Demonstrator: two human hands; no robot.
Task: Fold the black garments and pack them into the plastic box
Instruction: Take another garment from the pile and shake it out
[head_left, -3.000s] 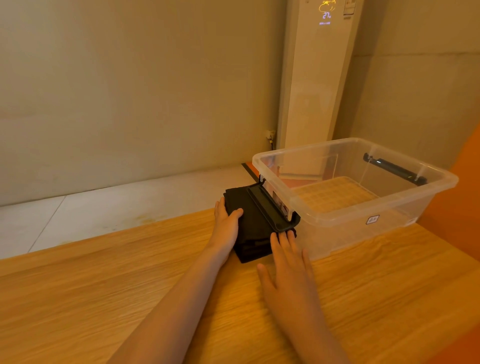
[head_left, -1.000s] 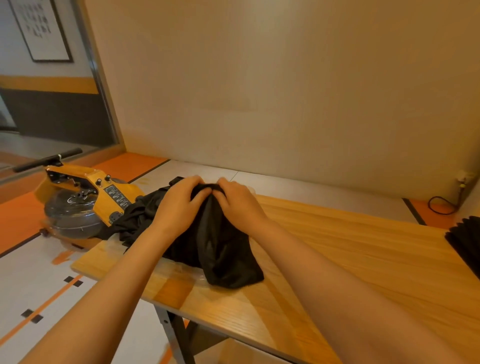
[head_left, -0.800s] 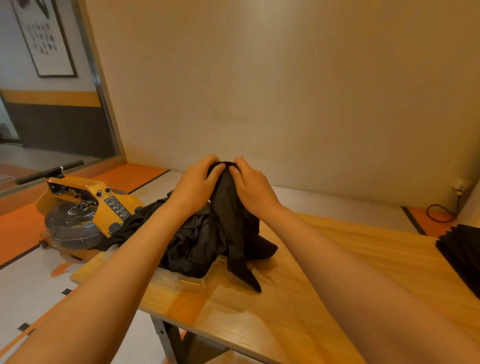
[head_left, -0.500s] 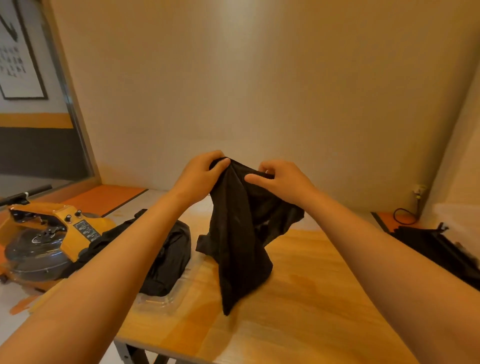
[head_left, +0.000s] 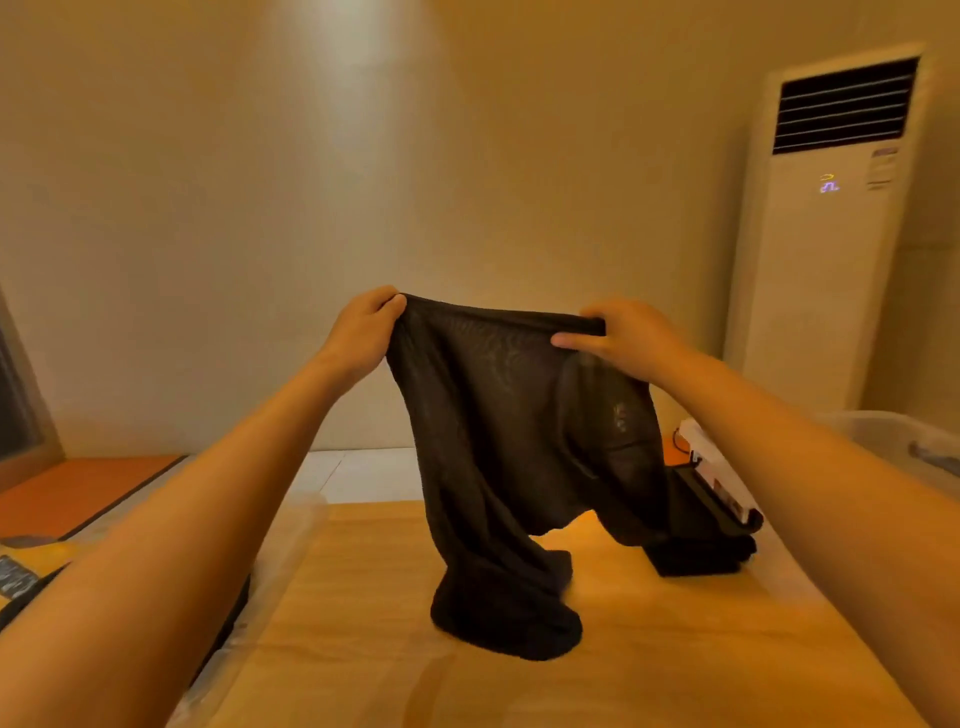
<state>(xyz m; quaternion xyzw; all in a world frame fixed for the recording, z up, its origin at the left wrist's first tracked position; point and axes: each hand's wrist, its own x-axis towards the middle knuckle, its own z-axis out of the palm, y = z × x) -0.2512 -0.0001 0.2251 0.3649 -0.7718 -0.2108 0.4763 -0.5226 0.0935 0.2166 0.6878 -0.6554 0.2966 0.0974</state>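
Note:
I hold a thin black garment up by its top edge above the wooden table. My left hand pinches the left corner and my right hand grips the right end. The cloth hangs down and its lower end bunches on the tabletop. A folded stack of black garments lies on the table at the right, partly behind the hanging cloth. The clear plastic box shows at the far right, mostly hidden by my right arm.
A clear plastic sheet lies along the table's left edge, with dark cloth under my left arm. A tall white air conditioner stands at the back right. A yellow machine sits low at the left.
I have lifted one black garment off the pile at the left, carried it toward the table's middle and spread its top edge wide between both hands. The view has swung right.

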